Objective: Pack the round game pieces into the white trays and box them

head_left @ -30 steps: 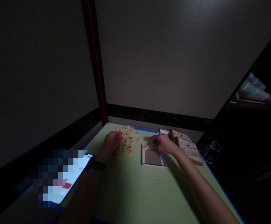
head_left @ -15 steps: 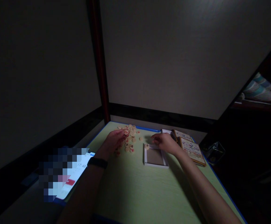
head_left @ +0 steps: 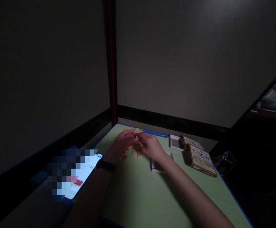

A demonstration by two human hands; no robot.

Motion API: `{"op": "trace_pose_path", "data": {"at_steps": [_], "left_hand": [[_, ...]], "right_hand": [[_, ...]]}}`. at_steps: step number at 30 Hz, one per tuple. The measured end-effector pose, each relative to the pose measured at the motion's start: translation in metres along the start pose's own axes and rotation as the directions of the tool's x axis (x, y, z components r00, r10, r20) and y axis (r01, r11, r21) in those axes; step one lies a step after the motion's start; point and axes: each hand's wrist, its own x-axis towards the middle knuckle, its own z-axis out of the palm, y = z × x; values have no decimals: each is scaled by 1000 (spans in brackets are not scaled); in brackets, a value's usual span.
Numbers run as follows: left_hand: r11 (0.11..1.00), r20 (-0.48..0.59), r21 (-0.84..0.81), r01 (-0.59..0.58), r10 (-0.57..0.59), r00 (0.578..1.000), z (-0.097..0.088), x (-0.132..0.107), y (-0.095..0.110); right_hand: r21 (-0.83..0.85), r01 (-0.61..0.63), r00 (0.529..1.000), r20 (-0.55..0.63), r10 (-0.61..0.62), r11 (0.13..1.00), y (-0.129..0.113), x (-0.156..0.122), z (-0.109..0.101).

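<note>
On a pale green table with a blue edge lies a heap of small round tan game pieces with red and black marks. My left hand and my right hand meet above the heap, fingertips pinched together and touching. What they pinch is too small and dim to name. A black band sits on my left wrist. A shallow white box tray lies just right of my right hand, partly hidden by the forearm.
A second small white tray and two decorated box lids lie at the right. A lit phone rests at the table's left edge. Walls and a dark wooden post stand close behind. The room is very dim.
My right hand has left the white tray and crossed left to the heap, meeting my left hand. The view has shifted right.
</note>
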Motion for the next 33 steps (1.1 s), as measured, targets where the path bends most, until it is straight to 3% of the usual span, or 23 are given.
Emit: {"op": "trace_pose_path", "data": {"at_steps": [4,8,11,13,15,16,18,22,26,31,33], "left_hand": [[990,-58,141,-32,40,998,-2,2,-2],[973,-30,230,-9,17,999,-6,6,-11],[913,-28,409,-12,26,999,-12,9,-16],[736,-20,676,-32,61,998,-16,9,-16],[465,43,883,-61,48,998,-18,7,-15],[357,82,930,-85,24,996,-18,5,-14],[256,145,957,-137,-14,989,-15,0,-14],[238,214,949,-205,-14,977,-9,-6,-19],[238,208,951,-197,-22,978,-10,-9,-24],[242,193,953,-183,-17,981,-12,-9,-30],[203,168,967,-158,-33,985,-12,-9,-32]], "right_hand": [[50,13,1000,18,-14,999,8,1,3],[55,8,999,35,-10,998,13,0,8],[-97,-27,979,197,46,995,16,2,5],[-207,-31,938,332,100,978,19,4,3],[-262,-25,898,418,136,965,23,6,3],[-276,-21,884,444,147,961,25,7,3],[-308,-7,852,496,168,951,29,10,6],[-357,25,793,576,199,934,32,14,15],[-374,45,753,622,215,926,29,17,19],[-350,56,726,657,203,935,29,23,7],[-351,45,733,648,208,935,33,28,-1]]}}
